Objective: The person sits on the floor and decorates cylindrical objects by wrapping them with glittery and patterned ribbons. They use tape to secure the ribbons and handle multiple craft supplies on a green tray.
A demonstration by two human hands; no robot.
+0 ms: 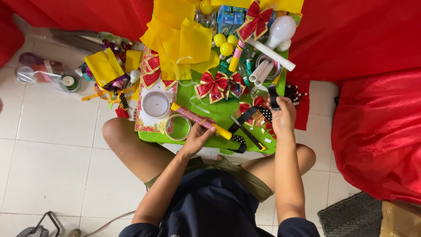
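Observation:
I sit cross-legged on a tiled floor with a green board [219,112] over my knees. My left hand [199,136] is closed round a long pink and yellow stick-shaped tool [199,120] that lies across the board. My right hand [283,116] pinches a black ribbon with white dots [252,113]; the ribbon runs up past my fingers and down left to the board's near edge. Red and gold bows [219,85] lie in the middle of the board. A black and yellow cutter [249,133] rests between my hands.
A clear tape roll [177,127] and a red patterned box with a round white lid [155,104] sit at the left. Yellow paper [184,41], small yellow balls [224,44], white tubes [269,55] and a white bulb [281,28] crowd the far side. Red cloth [377,131] surrounds the right.

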